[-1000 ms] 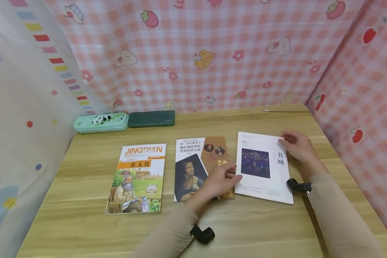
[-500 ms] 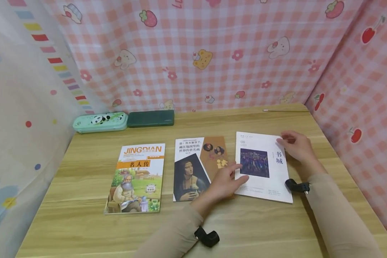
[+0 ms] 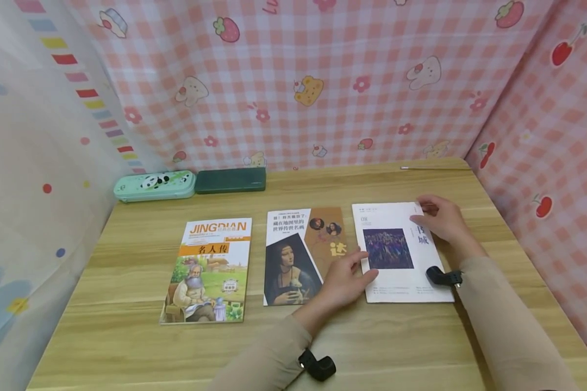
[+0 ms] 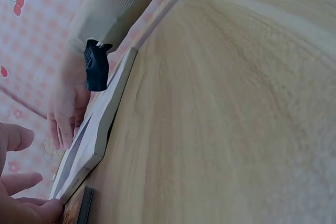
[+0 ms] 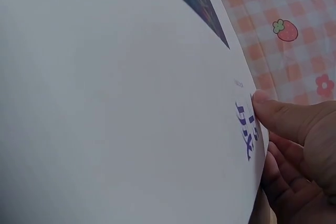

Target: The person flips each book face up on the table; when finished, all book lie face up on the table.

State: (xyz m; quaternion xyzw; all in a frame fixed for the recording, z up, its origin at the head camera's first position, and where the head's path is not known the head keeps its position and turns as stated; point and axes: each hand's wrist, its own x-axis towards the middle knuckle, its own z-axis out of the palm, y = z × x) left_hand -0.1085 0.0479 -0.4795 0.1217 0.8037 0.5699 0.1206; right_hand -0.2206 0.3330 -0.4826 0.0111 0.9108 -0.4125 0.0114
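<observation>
A white book [image 3: 388, 282] with a dark picture on its cover lies at the right of the table. My right hand [image 3: 440, 220] pinches its upper right edge, thumb on the cover and the other fingers curled beneath. In the right wrist view the white cover [image 5: 131, 103] bows up toward that thumb. My left hand [image 3: 344, 279] is at the book's left edge, its fingers relaxed and the fingertips right at the border. That hand partly covers a brown-and-white book [image 3: 286, 266] showing a painted portrait. Further left lies a third book [image 3: 210, 277] with a bearded man on its cover.
A mint panda pencil case [image 3: 154, 185] and a dark green case [image 3: 231, 180] stand side by side at the back left of the wooden table [image 3: 127, 260]. A thin pencil [image 3: 435, 168] lies along the back right edge. Patterned cloth [image 3: 274, 81] hangs behind.
The white book has turned counter-clockwise, its top shifting left and its bottom right. My right hand has moved slightly left with its edge. My left hand has stayed near the left edge.
</observation>
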